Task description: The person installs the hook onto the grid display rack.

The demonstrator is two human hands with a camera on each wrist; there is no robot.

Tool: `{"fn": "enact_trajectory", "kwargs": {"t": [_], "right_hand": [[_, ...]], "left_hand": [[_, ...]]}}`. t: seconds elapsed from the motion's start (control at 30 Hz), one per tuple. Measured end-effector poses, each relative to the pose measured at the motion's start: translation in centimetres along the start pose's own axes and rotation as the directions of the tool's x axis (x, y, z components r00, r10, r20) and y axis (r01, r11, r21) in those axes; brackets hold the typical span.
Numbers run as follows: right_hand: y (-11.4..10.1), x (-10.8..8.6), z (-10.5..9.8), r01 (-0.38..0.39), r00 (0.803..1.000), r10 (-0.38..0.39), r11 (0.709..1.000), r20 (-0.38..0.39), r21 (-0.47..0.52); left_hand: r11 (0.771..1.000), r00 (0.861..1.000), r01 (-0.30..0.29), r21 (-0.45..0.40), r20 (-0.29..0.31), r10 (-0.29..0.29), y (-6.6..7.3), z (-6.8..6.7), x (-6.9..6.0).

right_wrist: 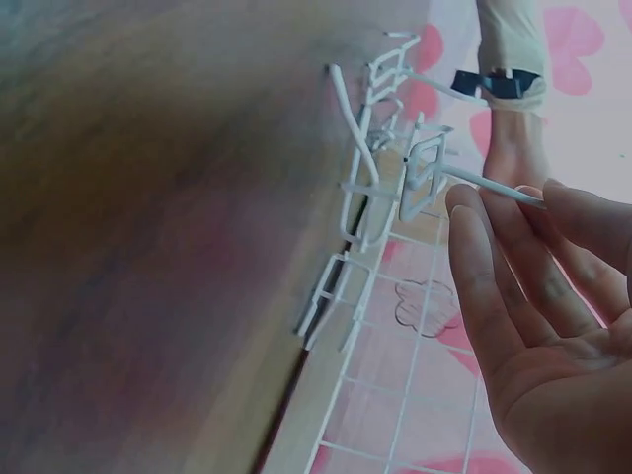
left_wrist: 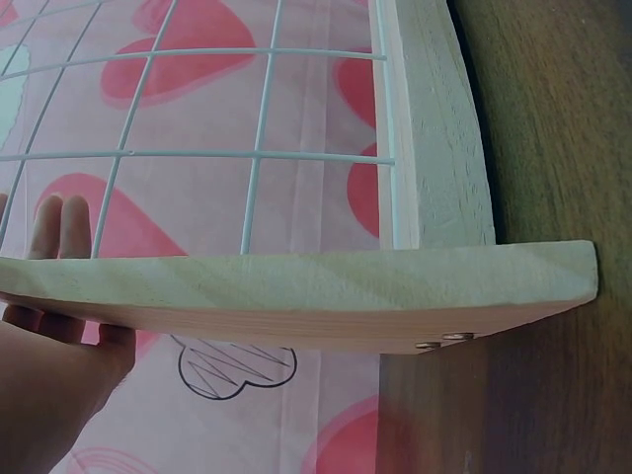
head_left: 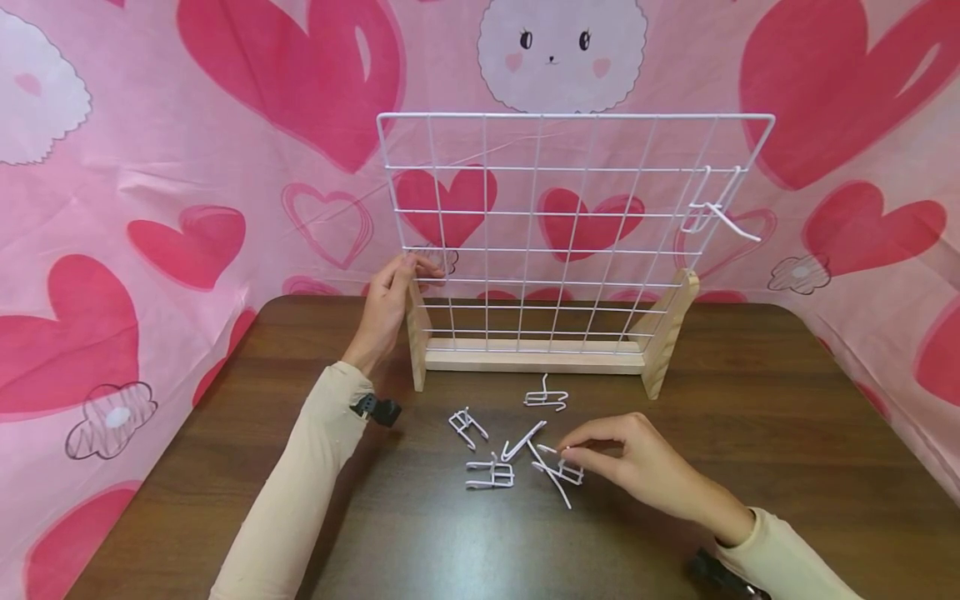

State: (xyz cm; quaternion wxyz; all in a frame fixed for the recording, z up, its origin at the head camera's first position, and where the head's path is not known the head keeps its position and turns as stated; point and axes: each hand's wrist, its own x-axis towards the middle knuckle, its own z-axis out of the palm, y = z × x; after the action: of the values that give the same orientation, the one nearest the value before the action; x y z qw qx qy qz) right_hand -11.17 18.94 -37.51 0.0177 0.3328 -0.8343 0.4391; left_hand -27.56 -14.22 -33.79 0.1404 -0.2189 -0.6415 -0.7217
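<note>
At the rack's left end, my left hand (head_left: 384, 310) grips the upper part of the wooden side (head_left: 417, 354); in the left wrist view, fingers of the hand (left_wrist: 59, 380) show on both sides of that wood (left_wrist: 296, 283). Over the table, my right hand (head_left: 652, 467) is at the rightmost of several loose white wire hooks. The right wrist view shows its thumb and a finger (right_wrist: 471, 242) pinching the prong of a white hook (right_wrist: 486, 183), whose frame points away from the palm. One hook (head_left: 731, 223) hangs on the white wire grid (head_left: 577, 115), upper right.
Other loose hooks lie between the hands: one at the left (head_left: 468, 428), one nearer the front (head_left: 501, 476), and one (head_left: 545, 400) before the rack's wooden base bar (head_left: 532, 362). Behind the brown table (head_left: 420, 550) hangs a pink cloth (head_left: 247, 150) with hearts.
</note>
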Motion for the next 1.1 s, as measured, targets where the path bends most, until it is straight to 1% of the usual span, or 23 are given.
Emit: {"fn": "enact_trajectory", "kwargs": {"t": [0.1, 0.27, 0.47, 0.63, 0.83, 1.1], "right_hand": [[-0.1, 0.0, -0.3, 0.001, 1.0, -0.001, 1.0, -0.015, 0.008], [-0.3, 0.0, -0.8, 0.024, 0.999, -0.024, 1.0, -0.042, -0.003], [-0.5, 0.0, -1.3, 0.032, 0.998, -0.031, 0.999, -0.062, 0.01], [-0.7, -0.1, -1.7, 0.035, 0.996, -0.033, 0.999, -0.081, 0.026], [-0.7, -0.2, -2.2, 0.047, 0.993, -0.044, 0.999, -0.11, 0.02], [-1.0, -0.2, -3.0, 0.02, 0.987, -0.02, 1.0, -0.157, 0.001]], "left_hand": [[1.0, 1.0, -0.002, 0.015, -0.001, 0.002, -0.1, 0.0, 0.0], [0.999, 1.0, 0.004, 0.04, -0.005, -0.004, -0.1, -0.1, 0.0], [0.999, 1.0, 0.018, 0.048, -0.012, -0.017, 0.0, -0.2, -0.1], [0.999, 1.0, 0.015, 0.036, -0.014, -0.014, -0.1, -0.1, -0.1], [1.0, 1.0, 0.011, 0.018, -0.01, -0.011, -0.2, -0.1, -0.1], [1.0, 1.0, 0.009, 0.025, -0.021, -0.009, -0.2, 0.0, -0.1]]}}
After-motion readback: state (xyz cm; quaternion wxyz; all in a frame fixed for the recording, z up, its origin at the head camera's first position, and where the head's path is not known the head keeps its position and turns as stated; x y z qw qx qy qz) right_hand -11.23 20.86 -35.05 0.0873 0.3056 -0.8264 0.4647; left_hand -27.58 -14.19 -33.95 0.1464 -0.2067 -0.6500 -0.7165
